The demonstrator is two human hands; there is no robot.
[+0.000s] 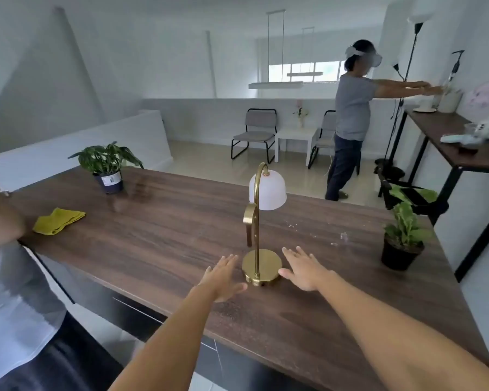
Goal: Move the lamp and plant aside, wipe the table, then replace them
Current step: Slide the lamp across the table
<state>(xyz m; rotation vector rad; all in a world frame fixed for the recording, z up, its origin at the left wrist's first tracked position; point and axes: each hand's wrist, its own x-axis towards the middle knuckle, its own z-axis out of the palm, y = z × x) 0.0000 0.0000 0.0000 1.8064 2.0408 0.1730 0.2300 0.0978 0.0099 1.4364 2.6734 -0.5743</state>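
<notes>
- A person looks down over a long dark wood-grain counter [181, 235] with both bare arms stretched forward.
- A small brass table lamp with a round gold base, a curved stem and a white dome shade [261, 221] stands upright near the counter's front edge, directly between the two hands.
- The left hand [223, 277] is open, fingers spread, palm down, just beside the left of the lamp base; it grips nothing.
- The right hand [305, 270] is open too, fingers splayed, its thumb at or nearly touching the right rim of the base; contact cannot be told for sure.
- A leafy green plant in a black plastic pot [404, 244] sits at the counter's right end, well apart from the lamp.
- A second green plant in a dark labelled pot [108, 170] stands at the far left, near a folded yellow-green cloth [58, 221].
- Pale crumbs or smears [316, 232] lie between the lamp and the right-hand plant.
- The step in hand appears to be taking hold of the lamp to move it aside.
- To do it well: close both hands on the heavy base or low on the stem, lift straight up, and keep it upright since the hanging shade makes it top-heavy.
</notes>
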